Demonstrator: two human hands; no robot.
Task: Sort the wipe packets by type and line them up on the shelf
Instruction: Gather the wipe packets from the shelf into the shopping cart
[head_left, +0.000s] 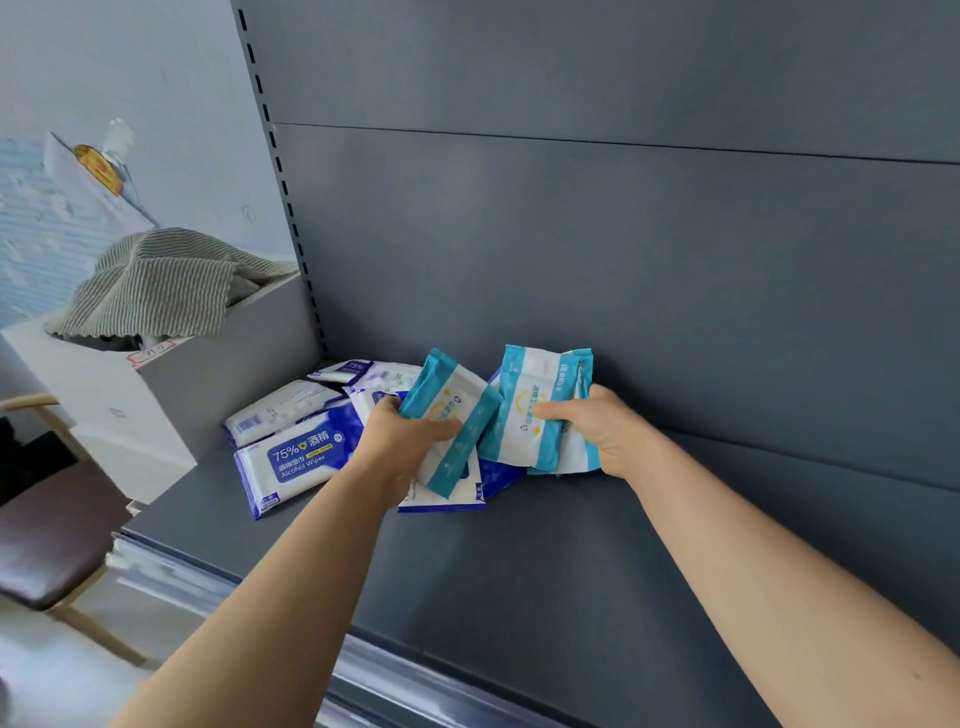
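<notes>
A grey shelf (571, 571) is shown, with dark-blue alcohol wipe packets (296, 462) heaped at its left rear. Just right of the heap, two teal packets (535, 410) are gripped together by the right hand (608, 431). A single teal packet (452, 421) is clamped over the heap by the left hand (400, 441).
</notes>
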